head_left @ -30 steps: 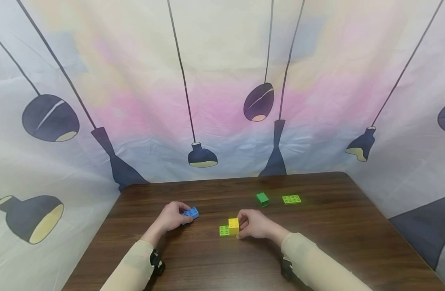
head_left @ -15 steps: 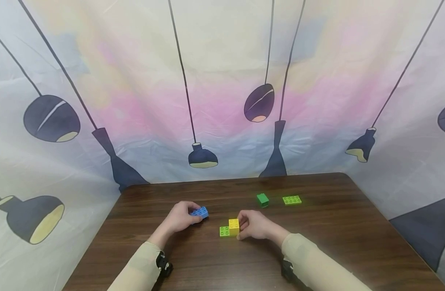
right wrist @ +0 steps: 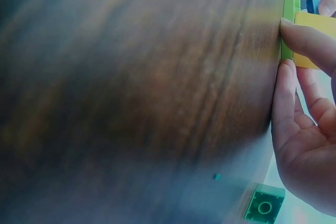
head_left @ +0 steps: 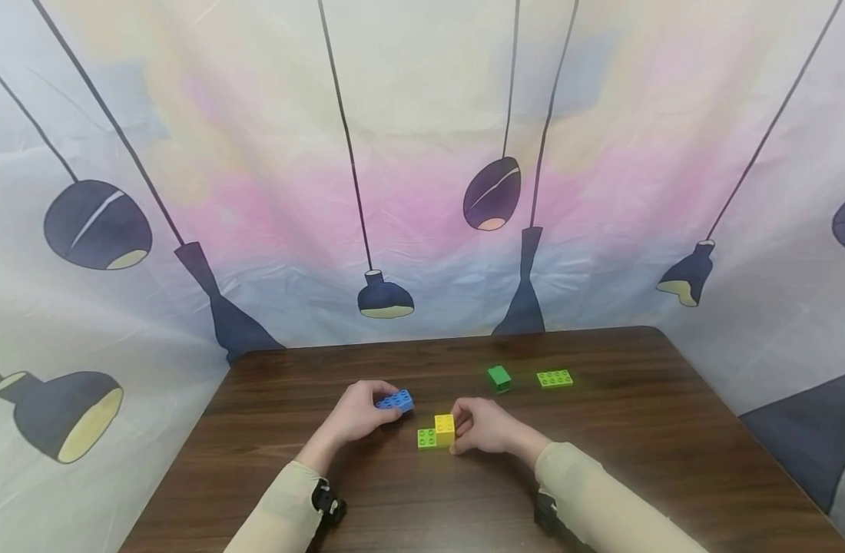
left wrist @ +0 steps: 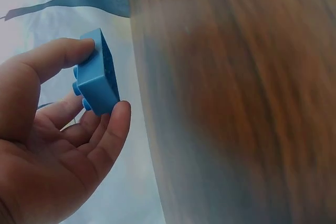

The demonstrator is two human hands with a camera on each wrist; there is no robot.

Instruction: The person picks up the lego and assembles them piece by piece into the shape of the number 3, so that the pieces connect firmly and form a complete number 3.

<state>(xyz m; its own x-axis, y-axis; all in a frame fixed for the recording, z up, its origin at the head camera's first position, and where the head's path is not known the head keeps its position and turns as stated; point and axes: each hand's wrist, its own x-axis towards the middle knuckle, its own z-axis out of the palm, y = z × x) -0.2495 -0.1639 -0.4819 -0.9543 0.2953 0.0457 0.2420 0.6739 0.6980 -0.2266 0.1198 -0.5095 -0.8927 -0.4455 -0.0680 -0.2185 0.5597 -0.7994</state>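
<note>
A blue building brick (head_left: 397, 401) is pinched between the thumb and fingers of my left hand (head_left: 359, 412). In the left wrist view the blue brick (left wrist: 95, 77) hangs above the table, its studs turned toward the palm. To the right of it, a light green plate (head_left: 426, 438) lies on the table with a yellow brick (head_left: 445, 430) mounted on its right half. My right hand (head_left: 488, 426) holds this pair at the right end. The right wrist view has the thumb on the edge of the light green plate (right wrist: 288, 3), beside the yellow brick (right wrist: 315, 22).
Farther back on the wooden table (head_left: 291, 484) are a dark green brick (head_left: 498, 378) and, to its right, another light green plate (head_left: 555, 379). A curtain (head_left: 422, 192) printed with hanging lamps stands behind the table's far edge.
My left hand has carried the blue brick rightward, closer to the yellow brick. My right hand and the pair it holds have stayed in place.
</note>
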